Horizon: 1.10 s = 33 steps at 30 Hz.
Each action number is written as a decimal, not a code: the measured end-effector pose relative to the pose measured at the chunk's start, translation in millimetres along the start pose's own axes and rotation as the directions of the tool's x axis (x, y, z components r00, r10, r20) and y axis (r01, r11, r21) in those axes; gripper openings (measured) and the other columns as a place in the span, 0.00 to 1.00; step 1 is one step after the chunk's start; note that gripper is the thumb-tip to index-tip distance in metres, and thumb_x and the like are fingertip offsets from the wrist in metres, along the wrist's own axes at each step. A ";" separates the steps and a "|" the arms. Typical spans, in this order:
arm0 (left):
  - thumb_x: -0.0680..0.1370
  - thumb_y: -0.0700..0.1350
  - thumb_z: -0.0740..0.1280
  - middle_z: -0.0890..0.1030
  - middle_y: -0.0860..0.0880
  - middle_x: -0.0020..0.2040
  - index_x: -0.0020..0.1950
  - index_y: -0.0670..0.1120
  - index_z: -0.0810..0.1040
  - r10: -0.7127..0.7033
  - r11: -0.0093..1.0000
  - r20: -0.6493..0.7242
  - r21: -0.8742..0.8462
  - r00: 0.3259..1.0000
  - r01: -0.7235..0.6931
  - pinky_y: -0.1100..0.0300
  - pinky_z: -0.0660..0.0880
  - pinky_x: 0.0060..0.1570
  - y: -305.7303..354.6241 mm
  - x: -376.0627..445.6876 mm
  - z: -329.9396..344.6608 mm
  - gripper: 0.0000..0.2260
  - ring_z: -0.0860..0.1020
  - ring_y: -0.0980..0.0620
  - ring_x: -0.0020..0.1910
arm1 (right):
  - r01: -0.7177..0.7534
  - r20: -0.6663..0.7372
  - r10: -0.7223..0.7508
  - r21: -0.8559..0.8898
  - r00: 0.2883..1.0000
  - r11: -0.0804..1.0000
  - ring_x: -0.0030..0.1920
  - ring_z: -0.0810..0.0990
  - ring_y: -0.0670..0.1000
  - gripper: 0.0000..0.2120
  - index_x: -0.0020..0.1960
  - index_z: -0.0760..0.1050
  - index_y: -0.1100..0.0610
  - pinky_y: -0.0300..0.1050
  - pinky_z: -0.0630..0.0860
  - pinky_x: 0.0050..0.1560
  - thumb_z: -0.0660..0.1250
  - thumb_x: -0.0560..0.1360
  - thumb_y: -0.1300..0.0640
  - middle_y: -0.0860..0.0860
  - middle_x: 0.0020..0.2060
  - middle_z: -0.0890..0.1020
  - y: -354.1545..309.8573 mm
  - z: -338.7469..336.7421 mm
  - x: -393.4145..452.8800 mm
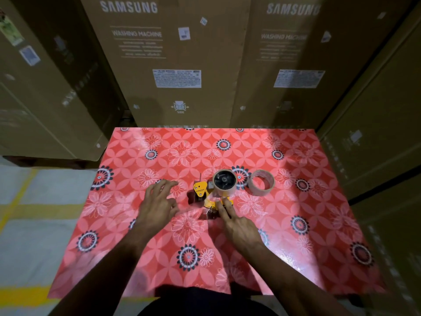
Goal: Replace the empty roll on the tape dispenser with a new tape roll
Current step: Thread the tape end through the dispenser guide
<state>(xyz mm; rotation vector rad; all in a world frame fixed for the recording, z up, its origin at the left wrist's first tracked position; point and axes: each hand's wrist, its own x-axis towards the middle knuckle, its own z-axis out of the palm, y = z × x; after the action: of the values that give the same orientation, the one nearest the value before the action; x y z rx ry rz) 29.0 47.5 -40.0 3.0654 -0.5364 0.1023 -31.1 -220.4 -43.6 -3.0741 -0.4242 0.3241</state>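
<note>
An orange tape dispenser (201, 190) lies on the red flowered table (296, 224). A tape roll (224, 182) sits on its black hub. A second ring, a thin brown roll (261, 182), lies flat just right of it; I cannot tell which roll is the empty one. My left hand (159, 201) hovers with fingers spread, just left of the dispenser, holding nothing. My right hand (237, 224) reaches in from the lower right, its fingertips on the dispenser's orange handle part below the mounted roll.
Tall cardboard washing-machine boxes (177, 65) stand against the table's far edge and along the right side (376, 133). Grey floor with yellow lines (34, 201) lies to the left of the table.
</note>
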 end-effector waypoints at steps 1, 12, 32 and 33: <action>0.69 0.57 0.76 0.71 0.52 0.73 0.37 0.58 0.85 -0.006 1.000 0.003 0.005 1.000 0.006 0.46 0.51 0.70 -0.2 -1.2 -1.4 0.06 0.62 0.48 0.73 | -0.012 -0.029 0.011 -0.011 1.000 1.000 0.21 0.73 0.55 0.45 0.81 0.53 0.56 0.44 0.65 0.20 0.66 0.69 0.73 0.57 0.80 0.48 4.8 5.4 -0.2; 0.72 0.57 0.72 0.58 0.53 0.81 0.35 0.56 0.82 0.009 0.995 0.052 0.096 0.999 -0.014 0.41 0.43 0.74 -1.3 -11.7 -1.7 0.09 0.48 0.48 0.80 | 0.047 -0.183 -0.075 -0.152 0.980 0.987 0.31 0.82 0.58 0.29 0.70 0.75 0.56 0.44 0.72 0.26 0.70 0.68 0.54 0.55 0.67 0.80 18.9 -4.6 2.9; 0.69 0.57 0.77 0.71 0.50 0.74 0.36 0.55 0.84 0.045 0.998 -0.063 0.041 0.997 -0.042 0.41 0.59 0.68 -10.1 -18.5 1.7 0.07 0.62 0.47 0.74 | -0.197 -0.248 0.167 -0.100 0.954 0.975 0.26 0.79 0.57 0.12 0.41 0.82 0.62 0.44 0.74 0.23 0.78 0.65 0.54 0.57 0.29 0.80 -24.1 -13.8 47.5; 0.69 0.57 0.77 0.71 0.50 0.74 0.36 0.56 0.84 0.052 0.998 -0.061 0.030 0.997 -0.050 0.41 0.58 0.68 -10.7 -18.1 1.7 0.07 0.63 0.47 0.74 | -0.194 -0.229 0.170 -0.089 0.959 0.977 0.25 0.79 0.56 0.16 0.41 0.82 0.62 0.43 0.74 0.22 0.82 0.63 0.53 0.56 0.29 0.80 -24.0 -13.2 50.3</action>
<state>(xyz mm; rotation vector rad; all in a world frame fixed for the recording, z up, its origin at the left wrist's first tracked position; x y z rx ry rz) 15.8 63.7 -43.1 3.0648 -0.6152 0.2064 12.6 -183.7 -39.7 -3.2146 -0.1550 -0.0414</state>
